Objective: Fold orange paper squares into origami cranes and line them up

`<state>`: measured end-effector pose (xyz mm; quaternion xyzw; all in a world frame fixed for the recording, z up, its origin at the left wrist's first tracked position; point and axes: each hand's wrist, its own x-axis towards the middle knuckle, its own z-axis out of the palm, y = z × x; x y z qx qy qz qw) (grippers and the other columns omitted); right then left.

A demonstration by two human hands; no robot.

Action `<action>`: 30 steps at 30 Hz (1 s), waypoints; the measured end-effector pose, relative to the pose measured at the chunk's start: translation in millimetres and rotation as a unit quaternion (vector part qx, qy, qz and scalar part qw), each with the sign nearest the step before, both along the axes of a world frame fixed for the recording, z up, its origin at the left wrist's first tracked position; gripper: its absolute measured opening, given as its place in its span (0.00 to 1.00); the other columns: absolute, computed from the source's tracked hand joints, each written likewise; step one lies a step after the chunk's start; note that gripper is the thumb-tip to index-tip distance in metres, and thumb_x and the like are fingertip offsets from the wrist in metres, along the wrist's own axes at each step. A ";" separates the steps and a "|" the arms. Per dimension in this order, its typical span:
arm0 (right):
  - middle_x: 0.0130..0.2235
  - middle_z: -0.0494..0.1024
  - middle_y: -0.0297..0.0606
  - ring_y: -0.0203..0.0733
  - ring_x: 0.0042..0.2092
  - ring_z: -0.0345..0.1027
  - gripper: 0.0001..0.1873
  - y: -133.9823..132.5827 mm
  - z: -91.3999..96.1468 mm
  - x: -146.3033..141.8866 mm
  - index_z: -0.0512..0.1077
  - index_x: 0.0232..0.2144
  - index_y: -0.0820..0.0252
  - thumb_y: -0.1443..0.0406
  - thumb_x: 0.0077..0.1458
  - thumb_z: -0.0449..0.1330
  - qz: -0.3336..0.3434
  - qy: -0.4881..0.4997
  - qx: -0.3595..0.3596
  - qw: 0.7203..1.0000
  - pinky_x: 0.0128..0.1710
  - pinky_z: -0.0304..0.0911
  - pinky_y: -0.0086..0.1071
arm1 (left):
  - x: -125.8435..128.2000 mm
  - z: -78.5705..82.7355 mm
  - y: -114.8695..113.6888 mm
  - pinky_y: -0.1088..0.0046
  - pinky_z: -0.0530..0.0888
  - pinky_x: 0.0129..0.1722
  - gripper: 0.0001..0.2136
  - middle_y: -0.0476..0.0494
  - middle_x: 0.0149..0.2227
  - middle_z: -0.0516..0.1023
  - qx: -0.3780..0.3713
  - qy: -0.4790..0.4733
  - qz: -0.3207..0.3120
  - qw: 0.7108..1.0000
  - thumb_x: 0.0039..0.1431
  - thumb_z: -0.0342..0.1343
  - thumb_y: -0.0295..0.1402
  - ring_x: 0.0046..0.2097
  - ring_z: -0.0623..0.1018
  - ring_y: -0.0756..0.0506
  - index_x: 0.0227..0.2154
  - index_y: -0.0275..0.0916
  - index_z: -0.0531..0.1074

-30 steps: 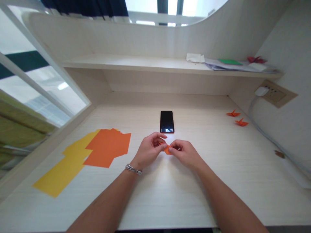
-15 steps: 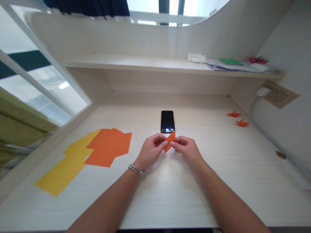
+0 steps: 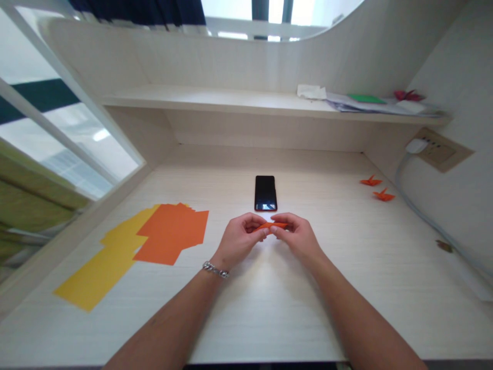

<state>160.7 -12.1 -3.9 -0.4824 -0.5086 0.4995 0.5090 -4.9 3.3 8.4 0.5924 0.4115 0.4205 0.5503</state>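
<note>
A small folded piece of orange paper (image 3: 271, 225) is pinched between both hands above the desk, lying nearly sideways. My left hand (image 3: 242, 235) has thumb and fingers closed on its left end. On the other end, my right hand (image 3: 297, 234) grips with thumb and fingertips. The fingers cover part of the paper, so its exact fold is hard to make out. Just beyond the hands lies a black phone (image 3: 265, 192). Two folded orange paper cranes (image 3: 371, 181) (image 3: 384, 195) sit at the far right of the desk.
Orange paper sheets (image 3: 173, 231) overlap yellow sheets (image 3: 96, 277) on the left of the desk (image 3: 254, 318). A shelf (image 3: 215, 97) along the back bears papers (image 3: 377, 107). On the right wall, a grey cable (image 3: 416, 205) runs down from a socket (image 3: 442, 150).
The folded orange paper has turned from a steep, upright slant to almost level between the hands. My right fingers have shifted their hold along it.
</note>
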 end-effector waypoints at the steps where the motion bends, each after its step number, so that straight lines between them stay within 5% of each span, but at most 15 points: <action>1: 0.32 0.80 0.40 0.41 0.33 0.73 0.13 0.0 0.7 0.6 0.76 0.33 0.61 0.61 0.43 0.67 0.008 -0.022 0.007 1.000 0.34 0.68 0.34 | -0.1 0.6 -0.1 0.75 0.72 0.28 0.08 0.45 0.27 0.76 0.001 0.004 -0.006 1.000 0.48 0.63 0.31 0.28 0.74 0.50 0.30 0.33 0.72; 21: 0.24 0.79 0.36 0.37 0.26 0.70 0.07 -6.2 7.5 2.4 0.79 0.26 0.61 0.66 0.39 0.67 0.043 0.063 -0.026 0.997 0.27 0.66 0.32 | -2.0 7.6 -1.3 0.76 0.69 0.26 0.03 0.50 0.21 0.73 -0.020 -0.015 -0.044 0.999 0.47 0.57 0.23 0.25 0.72 0.52 0.26 0.35 0.74; 30: 0.26 0.80 0.40 0.41 0.29 0.72 0.08 -5.9 4.9 2.5 0.79 0.29 0.62 0.66 0.41 0.66 0.036 0.007 -0.014 0.999 0.30 0.67 0.34 | -1.5 7.0 -2.5 0.77 0.68 0.26 0.03 0.50 0.22 0.73 0.010 0.011 -0.043 0.999 0.47 0.57 0.24 0.25 0.71 0.52 0.26 0.35 0.73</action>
